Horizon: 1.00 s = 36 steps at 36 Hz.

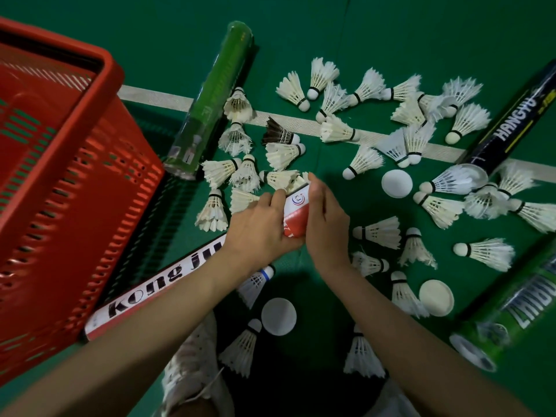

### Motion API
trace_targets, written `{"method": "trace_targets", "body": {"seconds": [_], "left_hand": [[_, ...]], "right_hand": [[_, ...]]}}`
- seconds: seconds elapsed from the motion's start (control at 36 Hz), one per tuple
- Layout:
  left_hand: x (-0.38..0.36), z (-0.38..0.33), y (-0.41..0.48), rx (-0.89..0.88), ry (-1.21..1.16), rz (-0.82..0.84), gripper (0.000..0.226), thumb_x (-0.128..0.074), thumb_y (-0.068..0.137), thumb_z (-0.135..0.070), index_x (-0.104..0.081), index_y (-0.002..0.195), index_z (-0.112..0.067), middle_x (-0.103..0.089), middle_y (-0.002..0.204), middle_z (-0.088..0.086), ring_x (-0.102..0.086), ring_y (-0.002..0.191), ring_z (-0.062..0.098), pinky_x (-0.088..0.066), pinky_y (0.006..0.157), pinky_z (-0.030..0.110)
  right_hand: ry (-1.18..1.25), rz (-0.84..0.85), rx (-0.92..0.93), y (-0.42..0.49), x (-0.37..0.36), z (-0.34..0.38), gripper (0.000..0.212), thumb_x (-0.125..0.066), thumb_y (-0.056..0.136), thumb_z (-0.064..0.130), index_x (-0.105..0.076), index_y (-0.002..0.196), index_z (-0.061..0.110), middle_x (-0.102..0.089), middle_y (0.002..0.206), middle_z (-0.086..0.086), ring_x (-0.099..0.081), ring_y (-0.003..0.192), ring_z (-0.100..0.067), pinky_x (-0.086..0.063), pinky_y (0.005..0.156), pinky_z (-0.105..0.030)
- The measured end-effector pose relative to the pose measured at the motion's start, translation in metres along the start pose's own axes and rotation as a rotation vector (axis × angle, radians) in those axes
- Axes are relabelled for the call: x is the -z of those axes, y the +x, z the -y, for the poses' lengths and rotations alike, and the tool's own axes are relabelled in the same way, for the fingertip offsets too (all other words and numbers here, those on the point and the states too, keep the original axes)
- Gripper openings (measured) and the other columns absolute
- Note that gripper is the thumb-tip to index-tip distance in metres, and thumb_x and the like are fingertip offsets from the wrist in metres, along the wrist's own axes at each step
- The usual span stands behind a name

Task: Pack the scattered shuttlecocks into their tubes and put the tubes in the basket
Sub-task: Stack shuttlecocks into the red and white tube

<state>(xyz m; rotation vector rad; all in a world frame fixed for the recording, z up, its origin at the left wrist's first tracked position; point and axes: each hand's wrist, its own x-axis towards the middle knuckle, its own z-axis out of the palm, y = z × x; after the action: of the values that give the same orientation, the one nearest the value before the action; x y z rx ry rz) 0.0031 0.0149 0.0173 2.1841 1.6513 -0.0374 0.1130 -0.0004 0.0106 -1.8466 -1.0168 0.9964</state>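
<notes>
We note the red basket (pixel 60 164) at far left on the green court floor (pixel 391 31), no tube seen inside. Four tubes lie around it: a green one (pixel 215 94) beside the basket, a black one (pixel 517 115) at right, a green one (pixel 511 308) lower right, a white-and-red one (pixel 156 284) under the left forearm. Left hand (pixel 258 227) and right hand (pixel 326 219) both clamp a white-and-red tube (pixel 298 212). White shuttlecocks (pixel 365 159) lie scattered; three caps (pixel 396 183) lie loose.
</notes>
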Motion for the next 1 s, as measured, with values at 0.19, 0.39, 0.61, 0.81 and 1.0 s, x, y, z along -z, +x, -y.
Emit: {"method": "trace_targets", "body": {"seconds": [0.19, 0.39, 0.61, 0.81, 1.0], "left_hand": [[-0.006, 0.01, 0.001, 0.049, 0.007, 0.009, 0.071, -0.066, 0.074, -0.056, -0.036, 0.123, -0.015, -0.054, 0.117, 0.008, -0.058, 0.102, 0.03, -0.048, 0.072, 0.039], [-0.006, 0.014, -0.005, 0.035, 0.038, 0.013, 0.071, -0.065, 0.076, -0.056, -0.036, 0.126, -0.015, -0.054, 0.115, 0.007, -0.057, 0.103, 0.03, -0.041, 0.068, 0.037], [0.0, 0.009, -0.003, 0.042, 0.007, -0.013, 0.07, -0.063, 0.076, -0.056, -0.036, 0.126, -0.014, -0.053, 0.117, 0.008, -0.057, 0.103, 0.03, -0.037, 0.063, 0.033], [-0.001, 0.013, -0.004, 0.041, 0.032, 0.009, 0.07, -0.064, 0.077, -0.054, -0.036, 0.126, -0.013, -0.053, 0.118, 0.009, -0.058, 0.102, 0.03, -0.038, 0.065, 0.033], [-0.003, 0.02, -0.004, 0.06, 0.035, 0.059, 0.076, -0.066, 0.075, -0.057, -0.034, 0.128, -0.014, -0.053, 0.118, 0.01, -0.056, 0.105, 0.032, -0.043, 0.07, 0.038]], "right_hand": [[-0.112, 0.166, -0.073, 0.008, -0.003, 0.006, 0.042, -0.048, 0.094, 0.043, -0.051, 0.128, 0.018, -0.054, 0.109, 0.007, -0.05, 0.098, -0.01, -0.037, 0.081, -0.024], [-0.091, 0.173, -0.183, -0.003, -0.008, 0.006, 0.031, -0.047, 0.094, 0.043, -0.048, 0.118, 0.024, -0.048, 0.086, 0.015, -0.05, 0.08, -0.008, -0.035, 0.074, -0.025], [-0.001, 0.068, -0.212, 0.001, -0.013, 0.011, 0.06, -0.05, 0.092, 0.044, -0.034, 0.143, 0.018, -0.051, 0.132, -0.003, -0.05, 0.118, -0.022, -0.039, 0.096, -0.033], [0.001, 0.095, -0.208, 0.001, -0.017, 0.014, 0.045, -0.044, 0.096, 0.038, -0.043, 0.14, 0.027, -0.047, 0.14, -0.003, -0.045, 0.125, -0.019, -0.036, 0.105, -0.037], [0.033, 0.159, -0.231, 0.004, -0.023, 0.004, 0.042, -0.043, 0.095, 0.041, -0.046, 0.136, 0.034, -0.049, 0.135, -0.004, -0.052, 0.117, -0.022, -0.044, 0.099, -0.043]]}}
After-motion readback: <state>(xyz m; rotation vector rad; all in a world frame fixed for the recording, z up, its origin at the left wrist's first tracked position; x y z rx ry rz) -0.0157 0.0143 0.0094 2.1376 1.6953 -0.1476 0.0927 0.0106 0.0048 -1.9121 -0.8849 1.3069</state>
